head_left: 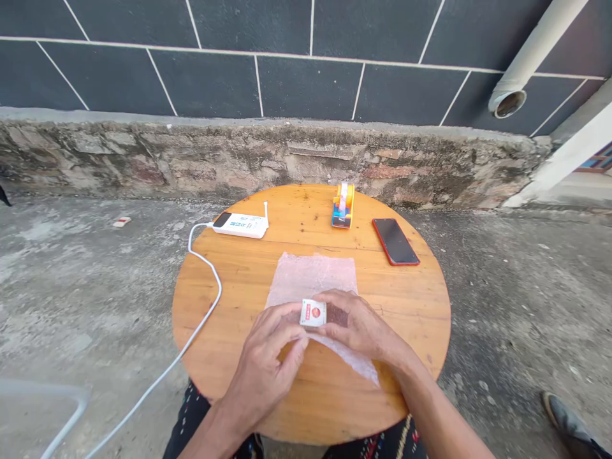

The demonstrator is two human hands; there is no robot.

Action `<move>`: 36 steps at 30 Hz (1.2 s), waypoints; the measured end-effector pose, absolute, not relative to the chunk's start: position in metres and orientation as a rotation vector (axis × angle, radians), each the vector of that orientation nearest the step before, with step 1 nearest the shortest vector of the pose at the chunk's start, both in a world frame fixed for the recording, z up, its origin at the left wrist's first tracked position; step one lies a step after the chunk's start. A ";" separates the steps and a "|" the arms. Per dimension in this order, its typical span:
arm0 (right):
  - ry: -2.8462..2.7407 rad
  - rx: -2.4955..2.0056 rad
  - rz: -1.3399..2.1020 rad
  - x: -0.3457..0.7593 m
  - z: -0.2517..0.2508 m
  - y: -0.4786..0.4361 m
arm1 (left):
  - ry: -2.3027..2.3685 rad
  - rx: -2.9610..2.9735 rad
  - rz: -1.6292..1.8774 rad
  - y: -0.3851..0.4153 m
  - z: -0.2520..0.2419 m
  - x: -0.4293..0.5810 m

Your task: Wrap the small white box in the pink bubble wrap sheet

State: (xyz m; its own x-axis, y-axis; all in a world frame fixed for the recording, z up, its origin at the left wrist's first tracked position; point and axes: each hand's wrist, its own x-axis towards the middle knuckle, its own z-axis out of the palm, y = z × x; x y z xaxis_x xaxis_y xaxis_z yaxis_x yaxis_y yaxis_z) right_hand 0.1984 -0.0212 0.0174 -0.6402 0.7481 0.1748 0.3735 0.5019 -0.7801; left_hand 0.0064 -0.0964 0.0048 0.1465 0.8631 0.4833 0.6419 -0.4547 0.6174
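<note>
A small white box [313,313] with a red round mark sits between my hands, on a pinkish translucent bubble-wrap sheet [310,277] laid on the round wooden table [220,325]. My left hand [272,357] is at the box's left side, with thumb and fingers pinching the near edge of the sheet. My right hand [358,322] grips the box from the right between thumb and fingers. The near part of the sheet curves down to the right, under my right hand.
A white device [241,225] with a white cable lies at the table's back left. A yellow tape dispenser [343,205] stands at the back, and a red-edged phone [396,241] lies at the right. Beyond are a stone ledge and a dark tiled wall. A shoe shows at lower right.
</note>
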 end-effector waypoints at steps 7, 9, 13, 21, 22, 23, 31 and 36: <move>-1.832 -1.039 1.360 0.224 0.016 -0.024 | 1.624 1.949 1.035 -0.060 0.009 0.015; -1.783 -1.017 1.346 0.231 0.011 -0.026 | 1.617 1.881 0.994 -0.055 0.008 0.016; -1.846 -1.153 1.142 0.231 0.003 -0.032 | 1.576 1.787 1.006 -0.055 0.005 0.016; -1.863 -1.346 0.875 0.221 -0.011 -0.046 | 1.482 1.682 1.008 -0.060 0.008 0.015; -1.881 -1.359 0.852 0.221 -0.012 -0.048 | 1.466 1.667 1.004 -0.061 0.008 0.015; -1.898 -1.378 0.828 0.222 -0.012 -0.050 | 1.458 1.655 0.997 -0.062 0.009 0.015; -1.997 -1.465 0.434 0.228 -0.016 -0.063 | 1.516 1.657 0.913 -0.060 0.006 0.011; -2.071 -1.252 -0.077 0.212 0.002 -0.081 | 1.464 1.680 0.865 -0.054 0.007 0.007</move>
State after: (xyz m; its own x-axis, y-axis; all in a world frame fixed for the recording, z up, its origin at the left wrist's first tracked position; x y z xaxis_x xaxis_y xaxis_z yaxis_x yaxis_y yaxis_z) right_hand 0.2123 -0.0813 0.0016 -0.2830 0.7539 0.5929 0.7958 0.5296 -0.2936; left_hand 0.0071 -0.0538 0.0068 0.1244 0.9920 0.0222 0.4981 -0.0818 0.8633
